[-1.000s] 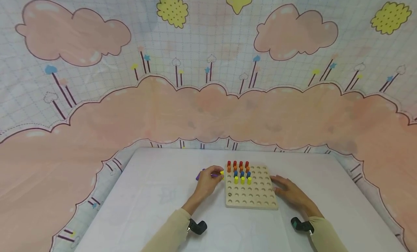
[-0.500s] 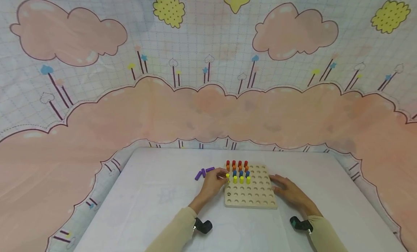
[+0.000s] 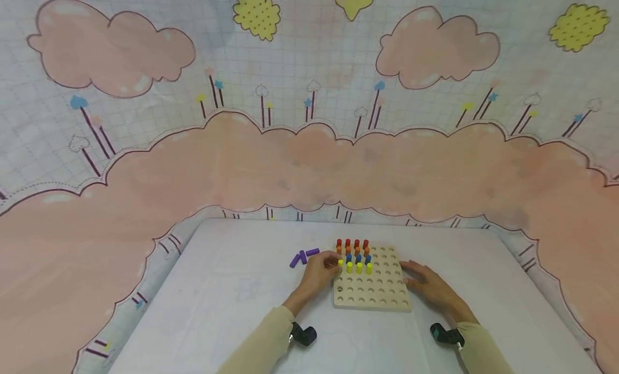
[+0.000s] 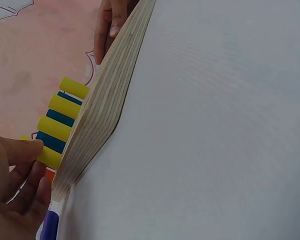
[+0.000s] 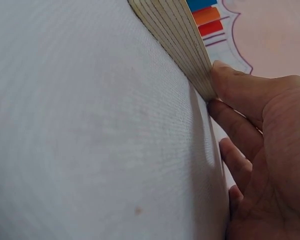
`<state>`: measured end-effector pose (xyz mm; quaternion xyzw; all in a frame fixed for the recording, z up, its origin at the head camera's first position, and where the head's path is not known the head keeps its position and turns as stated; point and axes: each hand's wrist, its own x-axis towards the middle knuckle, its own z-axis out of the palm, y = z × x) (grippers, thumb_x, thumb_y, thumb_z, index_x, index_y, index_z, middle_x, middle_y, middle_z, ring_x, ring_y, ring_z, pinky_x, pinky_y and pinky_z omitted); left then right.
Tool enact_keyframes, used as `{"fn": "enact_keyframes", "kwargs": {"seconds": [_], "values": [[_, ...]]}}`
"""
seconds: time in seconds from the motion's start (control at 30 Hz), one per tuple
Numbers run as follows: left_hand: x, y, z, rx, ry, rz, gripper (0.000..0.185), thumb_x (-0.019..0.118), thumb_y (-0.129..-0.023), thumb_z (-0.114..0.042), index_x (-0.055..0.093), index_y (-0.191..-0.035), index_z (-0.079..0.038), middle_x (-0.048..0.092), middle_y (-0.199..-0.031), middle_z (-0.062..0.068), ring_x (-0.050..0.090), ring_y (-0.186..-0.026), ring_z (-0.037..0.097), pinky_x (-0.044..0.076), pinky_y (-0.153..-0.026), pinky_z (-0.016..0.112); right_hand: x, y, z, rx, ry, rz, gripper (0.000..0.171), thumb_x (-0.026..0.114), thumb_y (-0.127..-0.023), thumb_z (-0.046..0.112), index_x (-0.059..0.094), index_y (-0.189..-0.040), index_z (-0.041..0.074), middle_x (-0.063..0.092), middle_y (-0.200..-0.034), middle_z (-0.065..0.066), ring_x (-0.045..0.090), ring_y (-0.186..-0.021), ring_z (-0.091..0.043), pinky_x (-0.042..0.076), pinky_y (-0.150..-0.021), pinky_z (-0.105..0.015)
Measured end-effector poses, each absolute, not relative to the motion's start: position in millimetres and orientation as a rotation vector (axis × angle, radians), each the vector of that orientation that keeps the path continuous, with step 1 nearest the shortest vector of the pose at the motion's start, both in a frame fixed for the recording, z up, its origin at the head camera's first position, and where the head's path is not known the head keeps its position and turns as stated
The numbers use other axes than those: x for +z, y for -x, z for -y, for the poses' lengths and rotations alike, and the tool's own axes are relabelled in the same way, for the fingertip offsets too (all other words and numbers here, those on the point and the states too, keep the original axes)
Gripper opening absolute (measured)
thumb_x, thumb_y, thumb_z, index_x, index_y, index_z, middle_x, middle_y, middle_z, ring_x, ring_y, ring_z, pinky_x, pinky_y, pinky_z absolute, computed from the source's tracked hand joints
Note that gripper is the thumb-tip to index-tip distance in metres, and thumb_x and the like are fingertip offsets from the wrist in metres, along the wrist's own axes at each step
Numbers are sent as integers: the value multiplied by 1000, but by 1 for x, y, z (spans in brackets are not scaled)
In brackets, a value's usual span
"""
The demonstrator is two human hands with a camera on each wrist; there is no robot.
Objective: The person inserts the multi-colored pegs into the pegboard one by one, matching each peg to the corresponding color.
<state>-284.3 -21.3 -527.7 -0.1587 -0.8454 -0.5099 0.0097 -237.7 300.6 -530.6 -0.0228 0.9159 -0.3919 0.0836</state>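
Seating a yellow peg [image 3: 340, 264] into the wooden pegboard [image 3: 382, 296] is the step we judge to be in hand: our left hand [image 3: 319, 271] pinches the peg between thumb and fingertips at the board's left edge, in the row where three other yellow pegs [image 3: 359, 267] already stand upright. In the left wrist view the fingers [image 4: 20, 152] close round the top of that peg [image 4: 47, 156], which seems to sit in or just above its hole; we cannot tell whether it is fully down. Behind the yellow row stand blue pegs [image 3: 358, 258], then orange pegs [image 3: 357, 250], then red pegs [image 3: 356, 243], all in the far left part of the board. The rest of the holes are bare.

Our right hand [image 3: 427, 285] lies flat with relaxed, fairly straight fingers against the board's right edge, holding nothing; the right wrist view shows a fingertip [image 5: 230, 80] touching the layered plywood edge [image 5: 177, 42], apparently steadying it.

Three purple pegs [image 3: 303, 255] lie loose on the white worktop [image 3: 232, 299], just left of the left hand and near the board's far left corner.

As we judge it, the next move calls for pressing the yellow peg straight down until it stands level with its neighbours, letting go, and then reaching a short way left for a purple peg, with the right hand kept braced so the board does not slide
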Motion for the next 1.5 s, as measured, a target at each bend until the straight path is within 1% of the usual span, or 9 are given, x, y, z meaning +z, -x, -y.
{"fn": "enact_keyframes", "kwargs": {"seconds": [0.13,0.33,0.57,0.67,0.8,1.03,1.17,1.3,1.5], "values": [[-528,286,19,-1563,509,2649,20,70,-90,-11,70,-110,-14,69,-102,0,61,-92,11,53,-83,25,-530,241,-301,-1194,65,-2723,57,62,-95,37,46,-146,19,20,-162,-21,7,-148,-50,2,-112,-72],[-530,285,20,-1556,483,2691,22,70,-90,-10,69,-111,-13,68,-101,0,60,-89,9,53,-81,24,-533,245,-305,-1208,75,-2700,58,63,-94,38,46,-146,20,20,-162,-21,6,-148,-50,2,-112,-72],[-522,288,27,-1545,514,2679,22,69,-90,-13,69,-112,-13,69,-104,-1,63,-95,11,53,-84,26,-532,250,-309,-1185,126,-2729,59,62,-94,40,45,-147,20,21,-162,-21,8,-148,-49,3,-112,-72],[-514,288,34,-1512,523,2660,22,68,-90,-14,69,-112,-11,70,-106,1,63,-98,12,53,-87,27,-531,252,-309,-1193,127,-2723,59,62,-94,39,46,-147,19,21,-162,-21,8,-148,-49,4,-112,-72],[-506,289,47,-1488,520,2604,22,68,-91,-12,68,-112,-7,71,-106,6,64,-98,15,54,-87,29,-531,254,-309,-1198,126,-2713,59,62,-94,38,46,-147,19,21,-162,-21,8,-148,-50,3,-112,-72],[-504,295,73,-1482,472,2516,21,69,-89,-8,69,-109,-2,72,-103,12,65,-93,18,55,-83,30,-531,256,-311,-1180,123,-2712,58,62,-94,37,46,-147,18,21,-161,-23,6,-147,-52,2,-112,-73],[-507,301,87,-1465,415,2481,21,70,-87,-5,70,-107,0,72,-96,10,65,-88,18,54,-78,25,-532,254,-311,-1163,127,-2724,58,61,-94,38,45,-147,18,21,-161,-23,7,-147,-52,3,-112,-73],[-508,306,100,-1425,337,2492,20,71,-86,-6,70,-106,-1,71,-93,8,64,-86,17,51,-77,25,-533,253,-311,-1169,122,-2718,59,61,-94,39,45,-147,19,21,-161,-22,7,-148,-51,3,-112,-73],[-513,309,112,-1400,233,2540,19,71,-86,-7,70,-104,-1,69,-88,8,62,-81,16,51,-72,24,-533,254,-312,-1187,116,-2712,59,62,-94,39,46,-147,20,21,-162,-21,8,-148,-50,4,-112,-72]]}}
